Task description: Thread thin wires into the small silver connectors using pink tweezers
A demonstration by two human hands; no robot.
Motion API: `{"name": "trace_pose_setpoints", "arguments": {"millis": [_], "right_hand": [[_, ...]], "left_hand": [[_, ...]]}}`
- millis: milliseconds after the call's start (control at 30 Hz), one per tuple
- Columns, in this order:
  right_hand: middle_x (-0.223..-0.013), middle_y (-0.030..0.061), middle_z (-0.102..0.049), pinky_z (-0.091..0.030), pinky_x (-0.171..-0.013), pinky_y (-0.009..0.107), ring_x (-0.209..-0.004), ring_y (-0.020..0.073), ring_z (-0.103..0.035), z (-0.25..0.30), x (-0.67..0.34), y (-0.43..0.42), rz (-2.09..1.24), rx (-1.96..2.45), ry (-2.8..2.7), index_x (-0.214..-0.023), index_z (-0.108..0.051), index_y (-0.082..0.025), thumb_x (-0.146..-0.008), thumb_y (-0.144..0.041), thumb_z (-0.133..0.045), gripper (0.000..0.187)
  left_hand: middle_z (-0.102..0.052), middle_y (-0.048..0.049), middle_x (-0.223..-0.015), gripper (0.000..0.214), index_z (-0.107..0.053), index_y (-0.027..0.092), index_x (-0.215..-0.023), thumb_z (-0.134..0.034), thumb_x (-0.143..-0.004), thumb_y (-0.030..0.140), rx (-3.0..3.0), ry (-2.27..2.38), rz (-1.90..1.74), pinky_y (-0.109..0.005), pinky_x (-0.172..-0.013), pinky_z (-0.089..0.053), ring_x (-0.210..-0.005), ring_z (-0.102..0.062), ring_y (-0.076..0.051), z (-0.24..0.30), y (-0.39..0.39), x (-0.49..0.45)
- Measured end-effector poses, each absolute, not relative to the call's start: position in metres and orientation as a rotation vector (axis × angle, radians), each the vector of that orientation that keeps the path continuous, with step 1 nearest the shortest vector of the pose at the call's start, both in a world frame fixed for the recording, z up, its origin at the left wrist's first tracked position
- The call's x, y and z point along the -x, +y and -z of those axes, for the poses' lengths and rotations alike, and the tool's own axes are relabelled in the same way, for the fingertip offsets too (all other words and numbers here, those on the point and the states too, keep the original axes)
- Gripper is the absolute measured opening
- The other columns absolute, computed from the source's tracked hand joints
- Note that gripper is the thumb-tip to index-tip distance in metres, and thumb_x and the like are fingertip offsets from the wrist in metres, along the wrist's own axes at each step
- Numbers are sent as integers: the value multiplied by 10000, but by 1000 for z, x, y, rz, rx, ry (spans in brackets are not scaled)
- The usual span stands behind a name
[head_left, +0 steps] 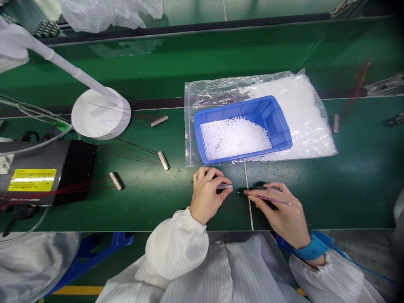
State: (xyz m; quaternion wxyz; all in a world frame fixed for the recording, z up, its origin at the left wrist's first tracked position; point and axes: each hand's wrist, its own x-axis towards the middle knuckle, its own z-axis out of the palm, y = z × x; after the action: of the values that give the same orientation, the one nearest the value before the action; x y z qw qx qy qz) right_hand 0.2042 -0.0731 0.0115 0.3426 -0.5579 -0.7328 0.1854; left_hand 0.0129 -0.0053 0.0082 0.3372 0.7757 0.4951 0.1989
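My left hand [206, 193] is curled around a small grey ribbed metal block [225, 186], pinching it between thumb and fingers just above the green mat. My right hand [280, 210] pinches a thin reddish-purple pin or wire [268, 198], its tip pointing left toward the block, a short gap away. A blue wrist strap [311, 249] with a blue cord sits on my right wrist. Behind my hands a blue plastic bin [282, 126] holds tiny white beads [235, 136], resting on a clear bag [309, 113] full of the same beads.
Three more small ribbed blocks [163, 160] [116, 180] [159, 121] lie on the green mat [151, 198], with thin red wires trailing left. A white round lamp base [101, 113], a black and grey device with a yellow label [31, 179] and another crumpled plastic bag [104, 14] stand at the left and back.
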Motion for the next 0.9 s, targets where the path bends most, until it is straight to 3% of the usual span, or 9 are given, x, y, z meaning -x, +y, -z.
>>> {"name": "trace_pose_setpoints", "arguments": {"millis": [900], "right_hand": [[-940, -20, -730, -496, -773, 425, -747, 175, -670, -13, -205, -71, -492, 1442, -1917, -1035, -618, -273, -808, -92, -624, 290]], "left_hand": [[-616, -18, -919, 104, -683, 245, -860, -718, -763, 255, -2017, 1301, -509, -400, -886, -343, -990, -463, -228, -7, -5, -14]]}}
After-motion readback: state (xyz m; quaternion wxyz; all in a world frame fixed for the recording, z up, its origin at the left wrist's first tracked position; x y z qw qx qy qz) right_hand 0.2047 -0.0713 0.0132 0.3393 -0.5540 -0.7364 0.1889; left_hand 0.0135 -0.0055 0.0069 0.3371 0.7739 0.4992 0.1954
